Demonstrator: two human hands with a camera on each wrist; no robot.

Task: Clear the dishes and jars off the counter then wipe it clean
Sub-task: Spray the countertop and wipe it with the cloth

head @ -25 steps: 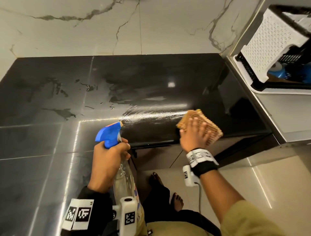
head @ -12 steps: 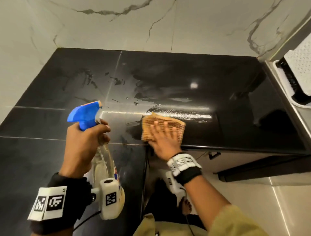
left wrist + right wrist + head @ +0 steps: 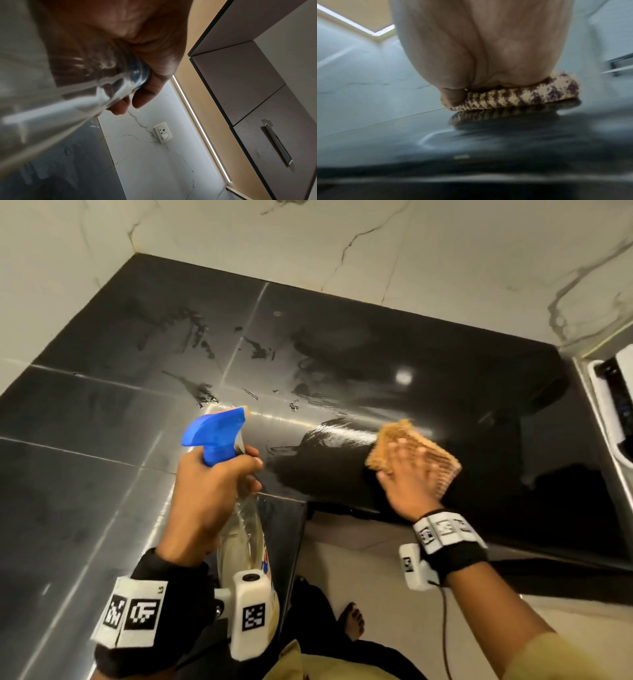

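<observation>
Flat fingers of the right hand pressed a folded tan-and-brown checked cloth onto the glossy black stone worktop, close to its front edge. Curled fingers of the left hand gripped the neck of a clear plastic spray bottle with a blue trigger head, held in the air left of the cloth and just off the worktop's front edge. A wet streak ran across the surface from the cloth toward the bottle, and scattered dark smears marked the stone farther back, toward the white marble-veined wall. A white plastic rack stood beyond the worktop's right end. The person's bare foot showed on the floor below the cloth.
</observation>
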